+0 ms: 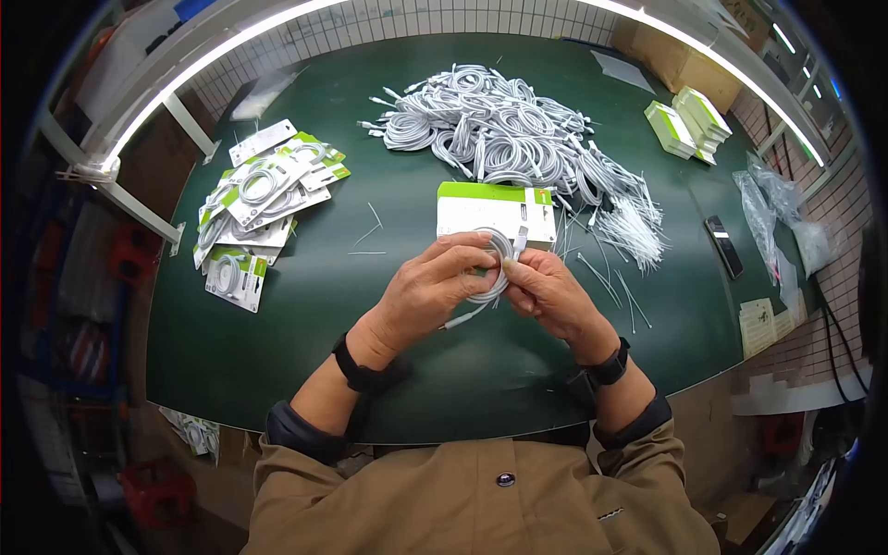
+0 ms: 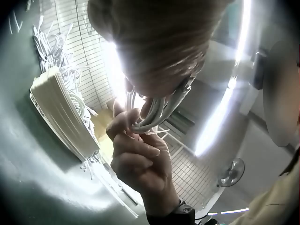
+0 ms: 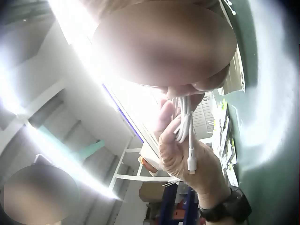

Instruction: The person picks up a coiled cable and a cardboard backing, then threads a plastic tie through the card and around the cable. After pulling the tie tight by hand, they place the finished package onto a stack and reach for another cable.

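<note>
A coiled white cable [image 1: 507, 248] is held between both hands over the front middle of the green table. The left hand [image 1: 416, 285] grips the coil from its left side. Across from it, the right hand [image 1: 558, 294] pinches the coil's right side, thumb near a white plug. The cable's other end [image 1: 453, 323] hangs below the left fingers. In the left wrist view the loops [image 2: 157, 112] run between the two hands' fingers. A small connector [image 3: 191, 161] dangles from the bundle in the right wrist view. Just beyond the hands lies a stack of green-and-white cards [image 1: 490, 211].
A large heap of coiled white cables [image 1: 481, 129] covers the back middle. Thin white ties [image 1: 634, 231] lie right of it. Carded cables [image 1: 268, 190] are piled at left. Green-and-white boxes [image 1: 684, 125], a black handheld device [image 1: 724, 247] and plastic bags [image 1: 760, 222] are at right.
</note>
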Demonstrator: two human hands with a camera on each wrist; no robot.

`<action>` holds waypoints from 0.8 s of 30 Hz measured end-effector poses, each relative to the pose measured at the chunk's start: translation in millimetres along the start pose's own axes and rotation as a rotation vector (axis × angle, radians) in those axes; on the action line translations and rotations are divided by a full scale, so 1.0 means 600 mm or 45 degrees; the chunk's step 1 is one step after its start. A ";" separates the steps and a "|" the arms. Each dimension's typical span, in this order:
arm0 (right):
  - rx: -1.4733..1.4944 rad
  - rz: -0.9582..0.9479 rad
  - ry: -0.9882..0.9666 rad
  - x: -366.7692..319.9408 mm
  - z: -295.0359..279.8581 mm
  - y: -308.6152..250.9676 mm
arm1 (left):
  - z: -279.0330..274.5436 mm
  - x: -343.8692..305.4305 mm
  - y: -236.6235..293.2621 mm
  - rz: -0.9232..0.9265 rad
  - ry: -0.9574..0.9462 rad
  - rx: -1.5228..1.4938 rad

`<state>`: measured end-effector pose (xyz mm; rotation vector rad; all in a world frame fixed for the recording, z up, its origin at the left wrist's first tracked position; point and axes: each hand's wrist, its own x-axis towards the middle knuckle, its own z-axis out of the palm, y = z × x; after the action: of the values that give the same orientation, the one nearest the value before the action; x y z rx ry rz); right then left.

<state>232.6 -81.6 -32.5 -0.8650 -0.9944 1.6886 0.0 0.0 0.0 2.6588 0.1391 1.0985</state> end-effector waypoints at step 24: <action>0.461 -0.315 0.288 0.013 0.064 0.029 | 0.080 0.003 0.054 -1.309 0.798 -1.758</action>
<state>190.1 -86.5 -32.8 -0.6465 -0.5909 1.4615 34.9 -40.6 -22.4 0.7674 0.5311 0.9701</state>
